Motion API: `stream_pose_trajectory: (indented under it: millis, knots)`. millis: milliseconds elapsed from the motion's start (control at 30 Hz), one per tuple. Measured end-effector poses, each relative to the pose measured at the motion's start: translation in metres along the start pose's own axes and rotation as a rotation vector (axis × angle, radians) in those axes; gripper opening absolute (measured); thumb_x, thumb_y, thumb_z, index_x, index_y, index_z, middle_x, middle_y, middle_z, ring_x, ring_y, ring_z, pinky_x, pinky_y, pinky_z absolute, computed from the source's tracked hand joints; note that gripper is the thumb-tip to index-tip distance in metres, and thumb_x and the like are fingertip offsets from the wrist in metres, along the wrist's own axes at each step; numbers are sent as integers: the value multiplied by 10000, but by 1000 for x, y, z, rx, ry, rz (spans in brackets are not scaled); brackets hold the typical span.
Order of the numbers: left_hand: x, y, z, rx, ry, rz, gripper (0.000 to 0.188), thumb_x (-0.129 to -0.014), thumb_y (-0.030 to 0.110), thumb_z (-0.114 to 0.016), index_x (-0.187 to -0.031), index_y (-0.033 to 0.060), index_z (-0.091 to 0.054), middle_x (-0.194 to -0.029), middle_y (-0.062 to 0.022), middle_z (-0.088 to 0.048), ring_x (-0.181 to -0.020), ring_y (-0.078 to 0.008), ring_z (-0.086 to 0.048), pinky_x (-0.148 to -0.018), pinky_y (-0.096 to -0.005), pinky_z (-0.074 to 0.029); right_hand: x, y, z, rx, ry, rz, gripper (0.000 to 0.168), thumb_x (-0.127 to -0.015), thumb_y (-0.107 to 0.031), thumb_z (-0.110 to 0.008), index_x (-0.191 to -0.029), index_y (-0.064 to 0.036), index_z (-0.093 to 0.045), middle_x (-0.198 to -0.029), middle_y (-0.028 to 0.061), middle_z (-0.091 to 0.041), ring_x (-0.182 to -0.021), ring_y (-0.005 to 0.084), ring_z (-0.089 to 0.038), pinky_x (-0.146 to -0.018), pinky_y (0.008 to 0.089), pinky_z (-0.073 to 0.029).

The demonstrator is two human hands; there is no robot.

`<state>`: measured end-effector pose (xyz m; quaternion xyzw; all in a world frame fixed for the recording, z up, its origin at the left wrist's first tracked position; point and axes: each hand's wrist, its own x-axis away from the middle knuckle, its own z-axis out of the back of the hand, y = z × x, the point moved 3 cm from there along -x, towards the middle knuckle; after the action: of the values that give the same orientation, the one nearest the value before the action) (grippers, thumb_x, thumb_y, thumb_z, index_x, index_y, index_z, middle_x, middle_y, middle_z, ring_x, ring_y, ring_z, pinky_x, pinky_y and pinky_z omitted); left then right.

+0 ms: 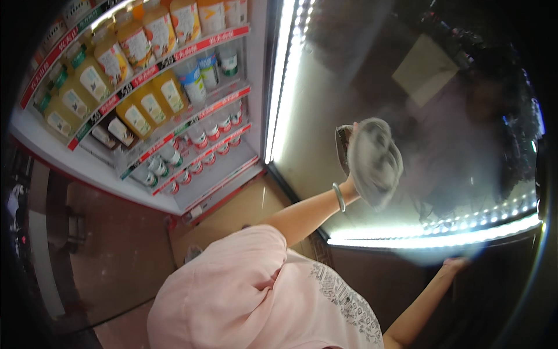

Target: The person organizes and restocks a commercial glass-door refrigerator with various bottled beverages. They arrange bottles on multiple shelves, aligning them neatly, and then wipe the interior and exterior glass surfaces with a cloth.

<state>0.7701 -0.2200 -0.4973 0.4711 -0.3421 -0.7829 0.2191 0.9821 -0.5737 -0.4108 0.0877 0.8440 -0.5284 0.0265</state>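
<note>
My left hand [352, 176], with a bangle [338, 197] at the wrist, holds a grey cloth [377, 161] against the glass door [322, 144] of a drinks cooler. The cloth is blurred and covers most of that hand. Bright light strips [279, 87] run along the door's edges, and hazy patches show on the pane. Low on the right, my right hand [457, 263] is beside the door's lower lit edge. Its fingers are dim, and whether they grip the edge cannot be made out.
To the left, the cooler's shelves [226, 94] hold rows of juice bottles [150, 109] and other drinks bottles [192, 83]. Red price strips bear writing. Tiled floor [126, 253] stretches below. A pale square [425, 70] shows in the glass, perhaps a reflection.
</note>
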Motion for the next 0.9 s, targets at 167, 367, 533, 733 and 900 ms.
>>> stream_pose_trajectory:
  millis: [167,367,533,733,900]
  knots:
    - [55,-55,-29,402,-354,649,348,-1008,206,-477,-1306,25,-471,-1226,-149,-557,-1176,-271,-519,-1009,-392,-432,-2,0,-3,62,11,12,501,-1008,-421,-448,-1350,-59,-502,-1277,62,-559,-1174,216,-530,-1020,373,-428]
    - [107,-56,-117,231,-383,168,338,-954,168,-504,-1254,16,-537,-1259,-183,-568,-1217,-296,-509,-1052,-421,-400,5,-5,-5,87,7,20,500,-1008,-418,-447,-1354,-60,-496,-1282,65,-554,-1176,219,-528,-1021,376,-428]
    - [42,23,-148,1073,-330,-205,305,-965,117,-524,-1251,9,-519,-1226,-104,-572,-1154,-220,-502,-1035,-376,-405,14,-4,-6,69,-28,5,500,-1008,-415,-446,-1358,-61,-492,-1286,67,-550,-1178,222,-525,-1021,379,-428]
    - [-38,76,-72,116,-17,-1001,413,-952,176,-617,-1340,59,-536,-1323,-56,-577,-1200,-221,-561,-1021,-350,-488,36,-1,-14,-24,13,59,499,-1009,-412,-446,-1362,-61,-486,-1290,71,-545,-1180,225,-523,-1021,382,-428]
    - [28,55,-118,147,39,-847,491,-981,312,-560,-1410,98,-454,-1311,-122,-532,-1065,-208,-559,-858,-366,-504,41,7,-38,3,15,47,504,-1011,-410,-437,-1380,-67,-469,-1312,79,-532,-1196,233,-515,-1025,392,-426]
